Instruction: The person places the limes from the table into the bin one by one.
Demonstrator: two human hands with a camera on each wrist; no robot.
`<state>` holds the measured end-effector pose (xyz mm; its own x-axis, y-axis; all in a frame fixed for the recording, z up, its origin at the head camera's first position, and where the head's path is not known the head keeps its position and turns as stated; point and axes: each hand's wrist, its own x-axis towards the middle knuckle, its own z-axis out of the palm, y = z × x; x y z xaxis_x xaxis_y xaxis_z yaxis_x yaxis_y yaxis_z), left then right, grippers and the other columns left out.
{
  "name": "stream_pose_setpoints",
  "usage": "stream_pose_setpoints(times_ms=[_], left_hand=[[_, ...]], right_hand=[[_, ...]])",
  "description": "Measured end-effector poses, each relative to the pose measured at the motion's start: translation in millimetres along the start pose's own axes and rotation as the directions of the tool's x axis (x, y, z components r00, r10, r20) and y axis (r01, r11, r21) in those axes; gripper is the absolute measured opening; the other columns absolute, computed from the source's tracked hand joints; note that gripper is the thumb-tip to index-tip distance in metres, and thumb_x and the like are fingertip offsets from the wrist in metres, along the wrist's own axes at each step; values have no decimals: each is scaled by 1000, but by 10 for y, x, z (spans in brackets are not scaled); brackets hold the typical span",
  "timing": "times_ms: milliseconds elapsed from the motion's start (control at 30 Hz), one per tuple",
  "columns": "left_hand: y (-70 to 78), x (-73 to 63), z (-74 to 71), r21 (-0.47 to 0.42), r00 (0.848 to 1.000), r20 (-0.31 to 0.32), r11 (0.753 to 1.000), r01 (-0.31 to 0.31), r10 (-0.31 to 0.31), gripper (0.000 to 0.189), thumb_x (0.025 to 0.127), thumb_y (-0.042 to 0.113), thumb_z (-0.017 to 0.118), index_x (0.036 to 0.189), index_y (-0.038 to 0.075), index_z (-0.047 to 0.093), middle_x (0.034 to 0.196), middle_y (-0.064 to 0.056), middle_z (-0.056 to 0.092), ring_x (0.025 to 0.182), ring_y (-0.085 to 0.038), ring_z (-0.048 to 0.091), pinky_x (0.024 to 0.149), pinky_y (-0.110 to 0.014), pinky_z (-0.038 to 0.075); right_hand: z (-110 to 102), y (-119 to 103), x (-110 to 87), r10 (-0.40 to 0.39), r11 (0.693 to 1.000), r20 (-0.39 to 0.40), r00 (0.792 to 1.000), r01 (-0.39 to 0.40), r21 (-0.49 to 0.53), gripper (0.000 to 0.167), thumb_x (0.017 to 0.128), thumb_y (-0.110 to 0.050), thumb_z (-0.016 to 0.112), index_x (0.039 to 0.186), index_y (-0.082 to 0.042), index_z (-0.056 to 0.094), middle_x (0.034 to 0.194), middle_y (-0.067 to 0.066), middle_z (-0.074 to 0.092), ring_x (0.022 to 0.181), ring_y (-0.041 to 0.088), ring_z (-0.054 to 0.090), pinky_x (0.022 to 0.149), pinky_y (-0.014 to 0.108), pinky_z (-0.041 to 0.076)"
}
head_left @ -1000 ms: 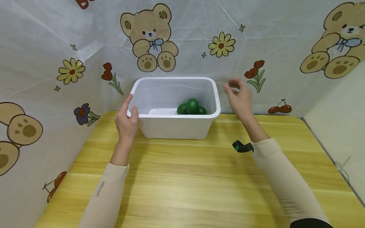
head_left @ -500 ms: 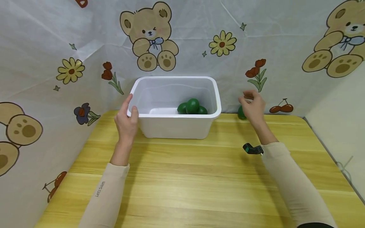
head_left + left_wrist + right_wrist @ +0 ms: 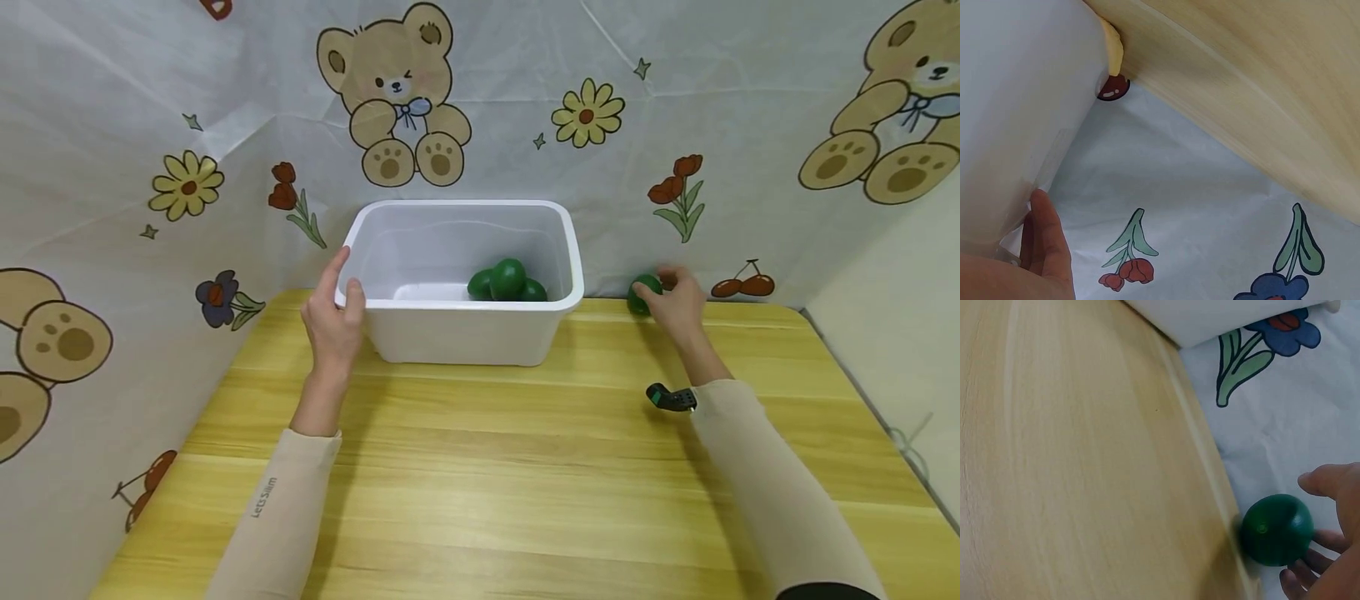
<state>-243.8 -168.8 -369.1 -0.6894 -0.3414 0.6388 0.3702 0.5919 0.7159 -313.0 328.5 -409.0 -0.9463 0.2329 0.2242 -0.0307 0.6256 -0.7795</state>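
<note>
A white plastic bin (image 3: 461,333) stands at the back of the table, with several glossy green fruits (image 3: 507,280) in its right part. My left hand (image 3: 333,329) holds the bin's front left corner, thumb at the front rim and fingers along the side wall; in the left wrist view, those fingers (image 3: 1050,234) lie against the outside. To the right of the bin sits another round green fruit (image 3: 1277,530) with a small stem mark. Around it is my right hand (image 3: 678,304): fingers reach its side, while the thumb (image 3: 1322,480) stands apart from it in the right wrist view.
The wooden table (image 3: 480,467) ends at the back against a white cloth (image 3: 510,50) printed with bears and flowers. The lone fruit lies at that back edge. A black strap (image 3: 670,398) sticks out from the right wrist.
My right hand has moved right, away from the bin, and come down to the lone green fruit, which was hidden at first. The left hand keeps its place on the bin.
</note>
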Motion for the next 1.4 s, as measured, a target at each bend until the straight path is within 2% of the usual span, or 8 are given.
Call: stream_pose_setpoints(times_ms=[133, 300, 500, 667, 833, 967, 1133, 1400], left_hand=[[9, -7, 8, -9, 1000, -7, 1000, 9, -9, 50, 96, 26, 53, 143, 15, 68, 140, -10, 69, 77, -26, 55, 77, -31, 44], [11, -5, 13, -1, 1000, -4, 1000, 4, -4, 51, 96, 26, 52, 143, 15, 68, 137, -13, 70, 65, -28, 47, 67, -32, 41], [12, -13, 12, -5, 1000, 6, 1000, 10, -10, 50, 97, 26, 52, 143, 15, 67, 143, -9, 67, 86, -28, 64, 82, -40, 51], [13, -25, 8, 6, 1000, 7, 1000, 7, -7, 50, 97, 26, 52, 144, 15, 67, 139, -12, 69, 61, -25, 42, 66, -28, 39], [13, -17, -1, 5, 1000, 8, 1000, 6, -6, 50, 98, 26, 51, 144, 15, 67, 140, -11, 69, 57, -24, 36, 63, -27, 37], [15, -6, -11, -7, 1000, 15, 1000, 16, -16, 51, 98, 28, 51, 145, 15, 66, 144, -7, 66, 79, -26, 61, 80, -35, 50], [19, -5, -23, -25, 1000, 16, 1000, 17, -17, 51, 97, 28, 51, 144, 14, 66, 144, -8, 67, 114, -30, 70, 100, -52, 55], [20, -4, -5, -14, 1000, 13, 1000, 19, -19, 51, 97, 29, 52, 144, 15, 67, 140, -11, 69, 73, -29, 55, 76, -32, 45]], right_hand=[[53, 74, 2, 3, 1000, -2, 1000, -3, -29, 60, 98, -27, 73, 143, 7, 53, 142, 33, 58, 130, 48, 54, 110, 58, 42], [103, 108, -14, 18, 999, -2, 1000, -18, -37, 64, 95, -23, 76, 146, 6, 50, 144, 34, 56, 133, 50, 53, 110, 61, 45], [125, 122, -37, 51, 998, -4, 999, -51, -22, 66, 93, -23, 77, 147, 4, 51, 143, 34, 56, 131, 50, 54, 108, 62, 47], [105, 34, -43, 35, 999, -25, 999, -35, 0, 66, 94, -32, 75, 147, 0, 52, 139, 31, 59, 125, 46, 57, 104, 60, 48], [-6, -301, -39, -48, 998, -56, 997, 50, 26, 66, 93, -39, 76, 145, -5, 56, 134, 25, 64, 117, 37, 60, 88, 40, 51], [-103, -602, -43, -97, 994, -55, 994, 100, 50, 66, 92, -43, 77, 146, -10, 57, 133, 21, 66, 117, 33, 62, 76, 20, 46], [-159, -960, -95, -148, 986, -42, 988, 150, 73, 68, 92, -44, 78, 147, -12, 57, 139, 17, 65, 125, 30, 63, 88, 28, 55], [-154, -1476, -140, -234, 965, -15, 972, 235, 118, 63, 92, -38, 80, 145, -12, 58, 139, 15, 65, 127, 29, 64, 104, 46, 56]])
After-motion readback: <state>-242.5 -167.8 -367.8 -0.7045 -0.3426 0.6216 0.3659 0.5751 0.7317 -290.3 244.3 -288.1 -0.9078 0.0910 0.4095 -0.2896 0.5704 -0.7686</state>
